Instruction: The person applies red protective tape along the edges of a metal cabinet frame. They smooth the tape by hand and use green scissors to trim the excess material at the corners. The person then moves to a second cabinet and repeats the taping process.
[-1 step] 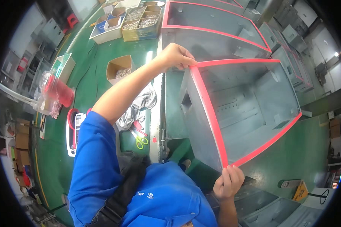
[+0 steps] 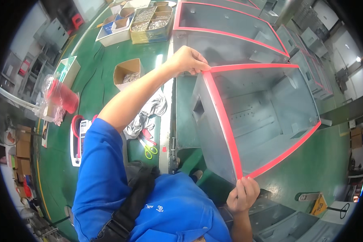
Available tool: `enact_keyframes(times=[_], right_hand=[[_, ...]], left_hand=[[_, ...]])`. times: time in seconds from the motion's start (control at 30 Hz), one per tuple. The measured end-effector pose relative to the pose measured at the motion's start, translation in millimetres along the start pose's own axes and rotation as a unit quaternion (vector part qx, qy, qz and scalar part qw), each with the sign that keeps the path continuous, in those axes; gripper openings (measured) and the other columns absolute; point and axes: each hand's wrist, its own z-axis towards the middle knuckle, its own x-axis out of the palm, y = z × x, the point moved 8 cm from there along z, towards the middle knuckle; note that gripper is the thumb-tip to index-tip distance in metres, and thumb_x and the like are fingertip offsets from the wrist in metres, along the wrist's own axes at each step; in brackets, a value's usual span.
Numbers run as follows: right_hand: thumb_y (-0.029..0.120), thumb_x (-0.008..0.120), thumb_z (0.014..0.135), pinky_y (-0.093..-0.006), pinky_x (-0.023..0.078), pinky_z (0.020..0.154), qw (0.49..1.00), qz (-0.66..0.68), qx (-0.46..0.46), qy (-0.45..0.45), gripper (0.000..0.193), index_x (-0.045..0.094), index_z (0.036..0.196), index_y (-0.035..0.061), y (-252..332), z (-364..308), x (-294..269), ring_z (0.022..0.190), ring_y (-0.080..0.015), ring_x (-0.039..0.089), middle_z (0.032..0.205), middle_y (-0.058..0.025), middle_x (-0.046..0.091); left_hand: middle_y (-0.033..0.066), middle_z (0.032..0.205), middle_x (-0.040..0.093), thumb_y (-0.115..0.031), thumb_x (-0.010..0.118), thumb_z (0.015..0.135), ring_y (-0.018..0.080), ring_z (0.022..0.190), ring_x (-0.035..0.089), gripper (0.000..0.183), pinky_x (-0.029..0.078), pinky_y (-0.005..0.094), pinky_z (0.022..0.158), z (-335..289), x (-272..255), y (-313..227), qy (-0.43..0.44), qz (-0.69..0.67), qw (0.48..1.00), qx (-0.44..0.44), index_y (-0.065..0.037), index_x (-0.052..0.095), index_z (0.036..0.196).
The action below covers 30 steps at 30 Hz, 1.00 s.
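Observation:
A grey metal cabinet (image 2: 213,133) lies with its open side up, its rim edged with red tape (image 2: 222,113) on three sides and part of the fourth. At the far left corner, my left hand (image 2: 188,60) pinches the end of the strip. My right hand (image 2: 243,195) is closed at the near corner, thumb and fingertips pressed together on the strip's other end. Between both hands the strip runs straight along the left rim. Whether it is stuck down there, I cannot tell.
Beyond stands another red-edged cabinet (image 2: 230,42). On the green bench to the left are a box of small metal parts (image 2: 151,37), a cardboard box (image 2: 119,74), grey cloth (image 2: 143,119), green-handled scissors (image 2: 151,152) and a tape dispenser (image 2: 77,141). A yellow-handled pallet truck (image 2: 319,205) stands right.

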Motion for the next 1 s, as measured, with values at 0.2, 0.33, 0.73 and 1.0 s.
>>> enact_keyframes(times=[0.2, 0.33, 0.73, 1.0], right_hand=[[-0.005, 0.05, 0.07, -0.0378, 0.044, 0.072, 1.0, 0.011, 0.008, 0.002, 0.028, 0.057, 0.097, -0.0003, -1, -1, 2, 0.091, -0.0297, 0.051, 0.099, -0.0122, 0.055], [-0.005, 0.049, 0.071, -0.0377, 0.044, 0.074, 1.0, 0.01, 0.014, 0.002, 0.028, 0.057, 0.098, 0.0005, -2, -1, 2, 0.092, -0.0291, 0.05, 0.1, -0.0114, 0.054], [-0.006, 0.049, 0.071, -0.0373, 0.044, 0.074, 0.999, 0.021, 0.027, -0.002, 0.028, 0.056, 0.097, 0.0018, -3, -1, 3, 0.091, -0.0283, 0.049, 0.1, -0.0108, 0.053], [-0.007, 0.05, 0.072, -0.037, 0.043, 0.075, 0.999, 0.022, 0.034, -0.001, 0.028, 0.055, 0.097, 0.0036, -3, -1, 4, 0.091, -0.028, 0.049, 0.101, -0.0098, 0.052]], left_hand=[[0.0037, 0.066, 0.061, -0.015, 0.072, 0.07, 0.0084, 0.055, 0.054, 0.017, 0.041, 0.0211, 0.047, 1, 0, 2, 0.02, 0.008, 1.0, 0.012, -0.002, 0.064, 0.076], [0.0034, 0.064, 0.059, -0.017, 0.071, 0.072, 0.0083, 0.053, 0.052, 0.018, 0.039, 0.0209, 0.046, -2, 0, -6, 0.036, 0.019, 0.999, 0.011, -0.002, 0.063, 0.076], [0.0038, 0.068, 0.061, -0.016, 0.072, 0.07, 0.0092, 0.058, 0.052, 0.017, 0.041, 0.0224, 0.05, 2, 1, 0, 0.063, 0.023, 0.998, -0.019, -0.002, 0.066, 0.078], [0.0029, 0.066, 0.06, -0.016, 0.073, 0.069, 0.0087, 0.058, 0.052, 0.016, 0.041, 0.0218, 0.05, 0, 0, 0, 0.054, 0.004, 0.998, -0.013, -0.003, 0.067, 0.076]])
